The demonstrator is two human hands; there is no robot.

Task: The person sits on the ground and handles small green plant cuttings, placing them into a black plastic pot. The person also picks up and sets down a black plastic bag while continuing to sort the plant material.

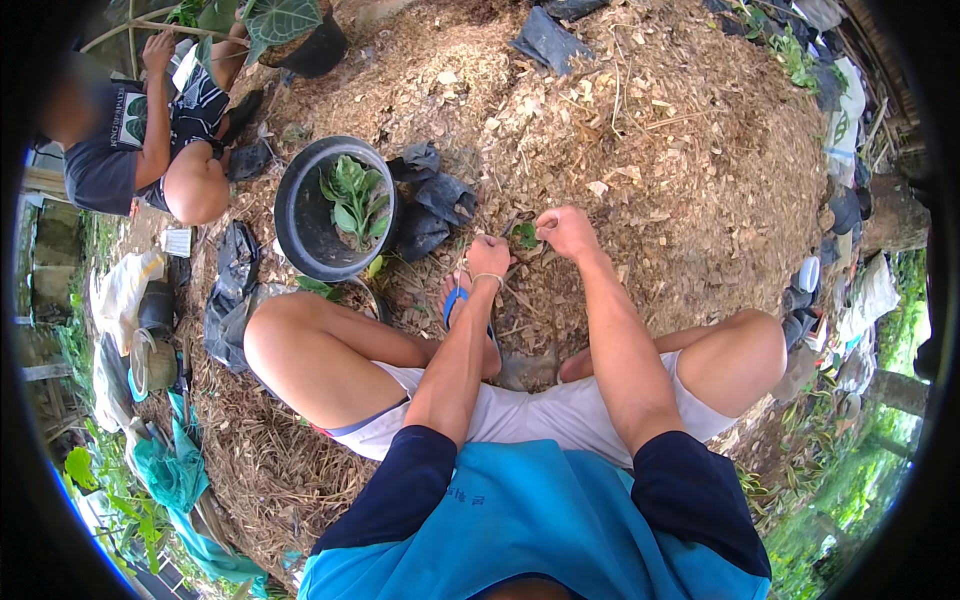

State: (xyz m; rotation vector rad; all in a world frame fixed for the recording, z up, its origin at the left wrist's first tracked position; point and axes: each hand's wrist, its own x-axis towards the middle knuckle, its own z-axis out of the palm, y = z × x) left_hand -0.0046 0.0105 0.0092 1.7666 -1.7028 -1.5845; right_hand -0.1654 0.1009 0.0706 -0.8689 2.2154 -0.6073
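Both my arms reach forward over ground covered with brown plant litter. My left hand (pixel 489 256) is closed around something thin and dark whose end pokes out beside the fingers; what it is I cannot tell. Close to its right, my right hand (pixel 568 232) pinches the edge of a small green leaf (pixel 526 235), which lies between the two hands. Left of my hands, a black plastic pot (pixel 286 219) holds a leafy green plant (pixel 355 198). Crumpled black plastic bags (pixel 445 198) lie between that pot and my left hand.
A co-worker (pixel 112 150) sits at the upper left near another black pot (pixel 322 46) with a large-leaved plant. A black bag (pixel 236 262) lies beside my left knee. Another dark bag (pixel 549 41) is farther ahead. White sacks (pixel 862 300) and pots line the right edge.
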